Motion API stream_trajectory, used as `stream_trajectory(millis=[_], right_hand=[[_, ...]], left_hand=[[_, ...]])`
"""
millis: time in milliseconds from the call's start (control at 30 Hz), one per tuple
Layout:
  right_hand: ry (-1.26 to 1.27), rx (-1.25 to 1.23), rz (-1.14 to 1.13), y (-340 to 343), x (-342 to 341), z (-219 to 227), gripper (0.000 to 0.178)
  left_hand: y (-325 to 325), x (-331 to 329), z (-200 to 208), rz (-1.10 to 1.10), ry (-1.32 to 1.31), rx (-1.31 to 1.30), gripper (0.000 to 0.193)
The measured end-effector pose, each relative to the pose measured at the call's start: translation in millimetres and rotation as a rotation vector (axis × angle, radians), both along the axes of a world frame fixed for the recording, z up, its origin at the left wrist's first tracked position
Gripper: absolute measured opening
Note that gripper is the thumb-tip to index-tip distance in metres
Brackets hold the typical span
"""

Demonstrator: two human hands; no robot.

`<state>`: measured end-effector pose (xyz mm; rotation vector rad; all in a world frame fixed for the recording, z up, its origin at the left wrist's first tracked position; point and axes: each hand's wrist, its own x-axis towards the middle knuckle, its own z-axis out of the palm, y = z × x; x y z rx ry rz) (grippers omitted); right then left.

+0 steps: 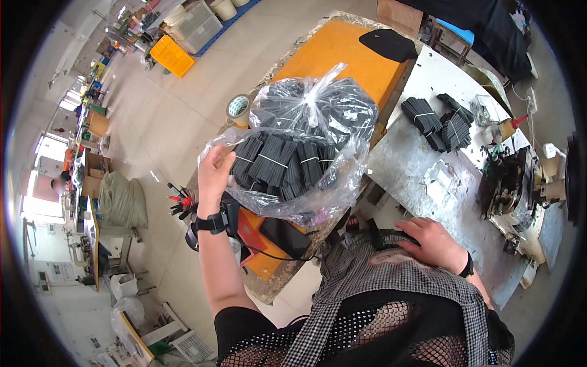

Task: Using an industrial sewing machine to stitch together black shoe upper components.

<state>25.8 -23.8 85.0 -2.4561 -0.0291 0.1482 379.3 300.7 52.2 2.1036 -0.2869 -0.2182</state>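
Note:
An opened clear plastic bag [333, 199] lies on the table in front of me, filled with banded bundles of black strips [272, 160]. My left hand [214, 174] is at the bag's left rim, thumb and fingers closed on the plastic. Behind it sits a second clear bag [315, 107], gathered at the top, with dark contents. My right hand [434, 243] lies on the checked apron [348, 266] over my lap, its fingers stretched out. Beside those fingers is a black strip-like piece [382, 237]; I cannot tell whether they touch it.
A tape roll [238, 105] stands left of the bags. Near me on the orange table [321, 52] lies a black phone [284, 237]. To the right, a worktable [406, 162] bears more banded black bundles [437, 122] and a dark machine [510, 183]. An orange crate [172, 56] is on the floor.

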Motion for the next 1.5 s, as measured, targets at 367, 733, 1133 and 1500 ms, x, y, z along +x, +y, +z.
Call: stream_trajectory(millis=[367, 733, 1133, 1500], right_hand=[[-0.020, -0.206, -0.090, -35, -43, 3, 0.041], [0.108, -0.212, -0.298, -96, -185, -129, 0.038], [-0.009, -0.347, -0.471, -176, -223, -113, 0.039], [0.044, -0.241, -0.441, -138, -256, -133, 0.040]], left_hand=[[-71, -106, 73, -0.226, -0.055, -0.024, 0.019], [-281, -167, 20, -1.284, -0.461, -0.054, 0.028], [-437, -197, -46, -1.584, -0.319, 0.023, 0.025], [-437, -212, -155, -1.697, 0.146, 0.227, 0.023]])
